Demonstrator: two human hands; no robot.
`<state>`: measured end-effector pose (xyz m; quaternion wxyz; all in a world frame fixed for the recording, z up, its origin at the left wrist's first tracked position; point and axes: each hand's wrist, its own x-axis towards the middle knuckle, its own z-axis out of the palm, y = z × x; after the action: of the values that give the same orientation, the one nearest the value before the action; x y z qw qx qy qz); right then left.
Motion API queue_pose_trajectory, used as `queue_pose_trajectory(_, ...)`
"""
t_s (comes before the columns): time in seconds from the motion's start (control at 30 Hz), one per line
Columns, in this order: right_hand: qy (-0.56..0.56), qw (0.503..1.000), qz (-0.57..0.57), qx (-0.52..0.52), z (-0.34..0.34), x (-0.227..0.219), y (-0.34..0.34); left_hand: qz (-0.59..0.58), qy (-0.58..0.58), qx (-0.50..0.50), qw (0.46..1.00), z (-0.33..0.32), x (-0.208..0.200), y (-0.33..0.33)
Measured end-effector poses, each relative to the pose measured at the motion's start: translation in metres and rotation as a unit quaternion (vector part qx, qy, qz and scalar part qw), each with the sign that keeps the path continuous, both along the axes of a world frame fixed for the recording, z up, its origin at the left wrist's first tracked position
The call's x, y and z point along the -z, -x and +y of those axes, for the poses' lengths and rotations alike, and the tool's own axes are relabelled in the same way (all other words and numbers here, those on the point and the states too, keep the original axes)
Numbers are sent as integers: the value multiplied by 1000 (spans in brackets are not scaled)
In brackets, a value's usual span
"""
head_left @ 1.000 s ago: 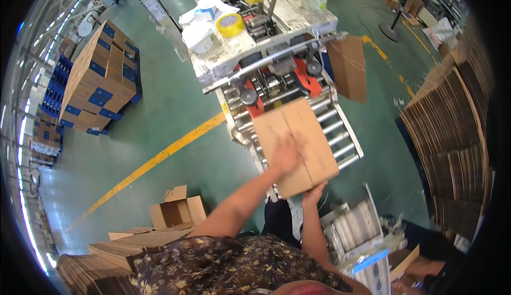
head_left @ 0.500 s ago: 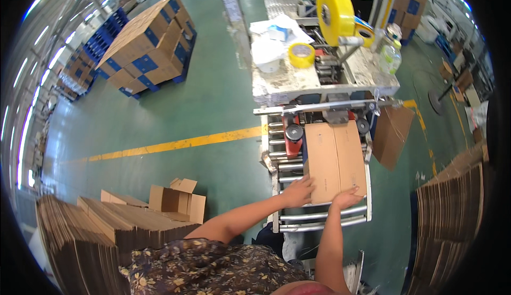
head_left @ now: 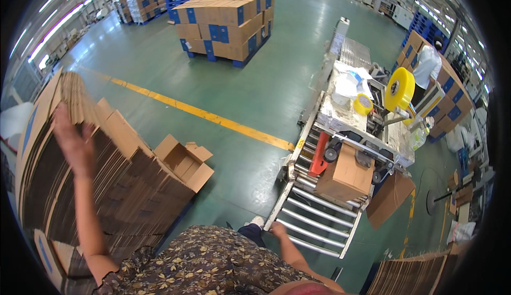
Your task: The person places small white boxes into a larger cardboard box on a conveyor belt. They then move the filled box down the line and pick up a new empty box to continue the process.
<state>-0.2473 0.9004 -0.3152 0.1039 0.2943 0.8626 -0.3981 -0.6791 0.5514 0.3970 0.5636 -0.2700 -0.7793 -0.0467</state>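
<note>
My left hand (head_left: pixel 74 141) reaches out to the tall stack of flat cardboard cartons (head_left: pixel 114 188) on the left. Its fingers are stretched, the thumb apart, and their tips are at the top edges of the upright sheets. Low beside the near left corner of the roller conveyor (head_left: pixel 314 216) is my right hand (head_left: pixel 277 229); its fingers are too small and partly hidden to read. A closed cardboard box (head_left: pixel 348 173) rests on the far rollers, between the side wheels of the taping machine (head_left: pixel 334 115), apart from both hands.
An open carton (head_left: pixel 183 159) lies against the stack. A loaded pallet of boxes (head_left: pixel 226 26) stands farther off. Tape rolls and a bottle (head_left: pixel 420 136) sit on the machine, with a leaning cardboard sheet (head_left: pixel 390 199) beside it. More flat cartons (head_left: pixel 407 276) stand at lower right. A person (head_left: pixel 427 63) is behind.
Both hands have left the box, which now sits farther into the machine. My view has turned left; my left hand has moved over to the cardboard stack, my right to the conveyor's near corner.
</note>
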Motion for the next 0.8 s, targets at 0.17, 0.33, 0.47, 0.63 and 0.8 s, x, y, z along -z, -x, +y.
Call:
queue_pose_trajectory(0.17,127,976,8,-177,-167,-137,118,-50,43,-253,965,-264,-70,42)
queue_pose_trajectory(0.33,92,983,-7,-160,-263,-164,139,-53,63,-114,990,-238,-60,13)
queue_pose_trajectory(0.47,38,992,-60,-102,-356,-166,122,-114,0,-18,993,-262,-79,-3)
queue_pose_trajectory(0.63,136,985,-42,-94,-471,-155,81,-82,12,11,997,-285,-83,-16)
queue_pose_trajectory(0.8,114,989,-42,-85,-545,-134,42,-17,59,54,997,-311,-77,-51)
